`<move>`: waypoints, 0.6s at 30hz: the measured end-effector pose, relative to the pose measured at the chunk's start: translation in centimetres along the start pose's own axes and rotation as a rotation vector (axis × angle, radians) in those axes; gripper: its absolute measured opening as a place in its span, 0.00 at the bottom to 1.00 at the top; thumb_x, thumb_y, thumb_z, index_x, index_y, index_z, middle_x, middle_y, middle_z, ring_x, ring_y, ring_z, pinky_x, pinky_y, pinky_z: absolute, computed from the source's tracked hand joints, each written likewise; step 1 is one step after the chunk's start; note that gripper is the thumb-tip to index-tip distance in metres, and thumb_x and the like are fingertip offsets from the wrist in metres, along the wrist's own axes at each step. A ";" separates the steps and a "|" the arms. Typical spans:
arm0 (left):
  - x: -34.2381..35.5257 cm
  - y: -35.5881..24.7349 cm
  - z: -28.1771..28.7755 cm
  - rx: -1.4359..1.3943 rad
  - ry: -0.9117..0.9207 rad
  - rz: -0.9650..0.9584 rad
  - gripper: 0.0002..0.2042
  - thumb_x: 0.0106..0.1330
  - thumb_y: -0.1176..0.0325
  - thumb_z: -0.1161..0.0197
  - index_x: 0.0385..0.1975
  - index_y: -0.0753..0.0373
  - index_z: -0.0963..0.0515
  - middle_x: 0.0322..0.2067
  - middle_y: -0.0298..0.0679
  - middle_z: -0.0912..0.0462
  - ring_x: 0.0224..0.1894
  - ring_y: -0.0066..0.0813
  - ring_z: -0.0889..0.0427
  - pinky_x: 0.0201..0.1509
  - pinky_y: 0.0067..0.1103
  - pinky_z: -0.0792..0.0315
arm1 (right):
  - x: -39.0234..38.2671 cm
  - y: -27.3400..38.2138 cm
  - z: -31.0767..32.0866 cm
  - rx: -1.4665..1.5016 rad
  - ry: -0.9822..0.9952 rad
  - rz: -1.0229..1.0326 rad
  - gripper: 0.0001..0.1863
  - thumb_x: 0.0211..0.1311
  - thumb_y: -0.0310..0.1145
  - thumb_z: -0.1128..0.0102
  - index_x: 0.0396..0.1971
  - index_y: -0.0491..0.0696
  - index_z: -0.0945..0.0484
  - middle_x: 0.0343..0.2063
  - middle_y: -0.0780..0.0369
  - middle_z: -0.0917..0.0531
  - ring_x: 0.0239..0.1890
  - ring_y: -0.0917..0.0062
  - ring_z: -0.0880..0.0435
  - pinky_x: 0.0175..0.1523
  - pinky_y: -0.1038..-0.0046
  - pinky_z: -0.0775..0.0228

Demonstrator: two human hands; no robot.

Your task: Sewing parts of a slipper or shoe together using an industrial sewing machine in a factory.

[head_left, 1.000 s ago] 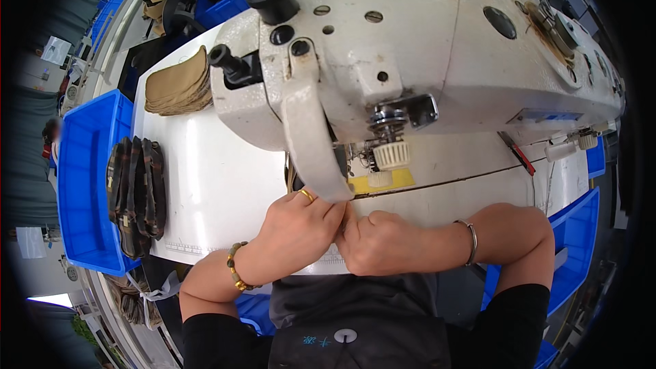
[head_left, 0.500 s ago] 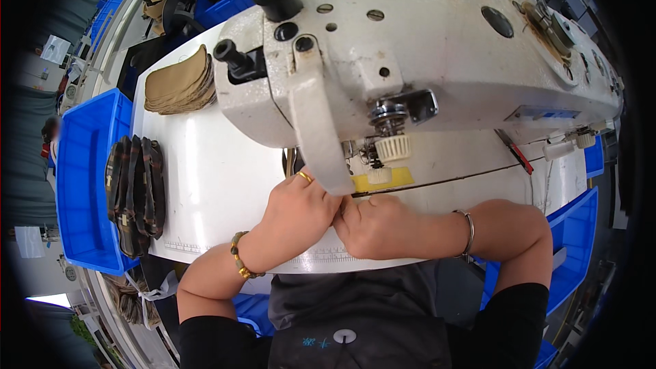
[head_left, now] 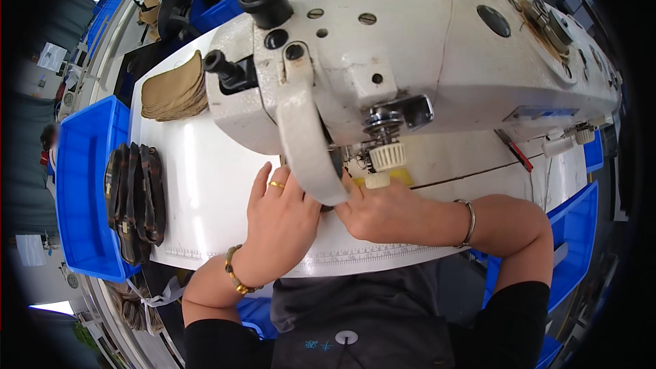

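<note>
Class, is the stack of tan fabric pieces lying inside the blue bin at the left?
No, the tan stack lies on the white tabletop, left of the sewing machine.

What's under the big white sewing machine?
Beneath the sewing machine, I see a yellow strip, white tabletop, and parts of the left hand and right hand. It hides some fingertips and anything they touch.

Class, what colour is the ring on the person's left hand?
Gold: the ring on the left hand shows best in the head view.
</note>
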State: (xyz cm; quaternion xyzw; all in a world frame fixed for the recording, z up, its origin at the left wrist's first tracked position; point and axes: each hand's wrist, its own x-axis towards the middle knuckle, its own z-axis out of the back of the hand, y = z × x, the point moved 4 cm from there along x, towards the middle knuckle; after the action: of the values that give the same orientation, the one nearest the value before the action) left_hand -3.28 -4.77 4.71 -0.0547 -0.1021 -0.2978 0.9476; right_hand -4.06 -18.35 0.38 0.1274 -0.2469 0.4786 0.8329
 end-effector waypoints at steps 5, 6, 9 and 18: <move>-0.3 -0.6 0.8 0.033 -0.097 -0.151 0.23 0.46 0.73 0.33 0.47 0.56 0.19 0.34 0.32 0.26 0.36 0.31 0.25 0.46 0.30 0.33 | 0.1 0.9 0.7 -0.076 0.020 0.085 0.08 0.39 0.33 0.42 0.17 0.42 0.23 0.15 0.54 0.22 0.14 0.78 0.26 0.16 0.77 0.37; -0.3 -0.5 0.6 0.034 -0.095 -0.148 0.23 0.46 0.73 0.33 0.47 0.56 0.19 0.34 0.32 0.26 0.36 0.31 0.25 0.46 0.30 0.33 | 0.0 1.2 0.9 -0.073 0.019 0.087 0.08 0.39 0.33 0.42 0.17 0.42 0.23 0.15 0.54 0.22 0.14 0.78 0.26 0.16 0.77 0.37; -0.2 0.0 -0.7 -0.025 0.068 -0.095 0.19 0.52 0.68 0.36 0.47 0.54 0.18 0.43 0.34 0.19 0.45 0.34 0.21 0.62 0.37 0.35 | -0.2 1.5 1.2 -0.014 0.089 0.104 0.11 0.38 0.33 0.42 0.17 0.39 0.22 0.22 0.43 0.18 0.16 0.77 0.23 0.16 0.78 0.37; -0.2 -0.8 -2.3 -0.048 -0.082 -0.251 0.15 0.48 0.71 0.38 0.39 0.61 0.20 0.33 0.34 0.29 0.36 0.33 0.28 0.42 0.29 0.34 | -0.2 1.8 1.6 -0.005 0.127 0.119 0.13 0.41 0.31 0.42 0.26 0.38 0.19 0.16 0.63 0.25 0.14 0.84 0.29 0.17 0.80 0.43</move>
State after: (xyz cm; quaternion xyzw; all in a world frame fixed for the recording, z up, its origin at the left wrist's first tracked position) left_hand -3.59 -5.71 2.49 -0.0764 -0.1397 -0.4137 0.8964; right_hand -6.16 -18.23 1.58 0.0799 -0.2016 0.5337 0.8174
